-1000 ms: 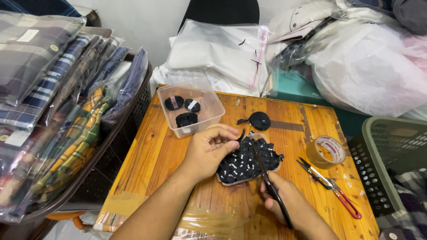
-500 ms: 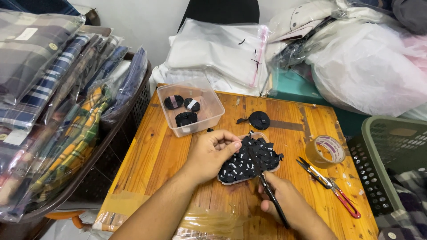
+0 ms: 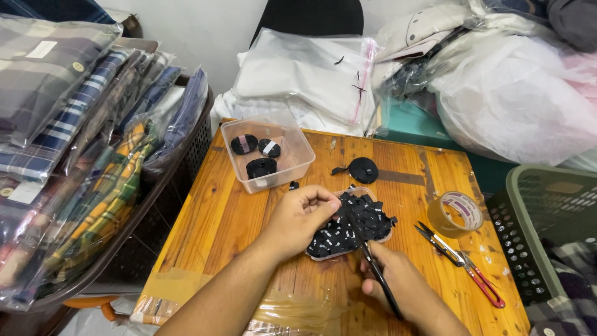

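Left hand (image 3: 301,218) pinching black labels (image 3: 351,227) — heaped centre-table, right hand (image 3: 392,283) gripping black scissors (image 3: 373,267), clear tub (image 3: 267,152) behind.

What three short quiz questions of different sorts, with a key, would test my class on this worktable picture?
1. True or false: the right hand holds black scissors over the pile of black labels.
2. How many black rolls lie inside the clear plastic tub?
3. Multiple choice: what lies just right of the label pile, beside the tape roll? A) a stapler B) red-handled snips C) a ruler

Key
1. True; the left hand pinches at the pile's upper left edge.
2. Three.
3. B; they lie untouched on the wooden table.
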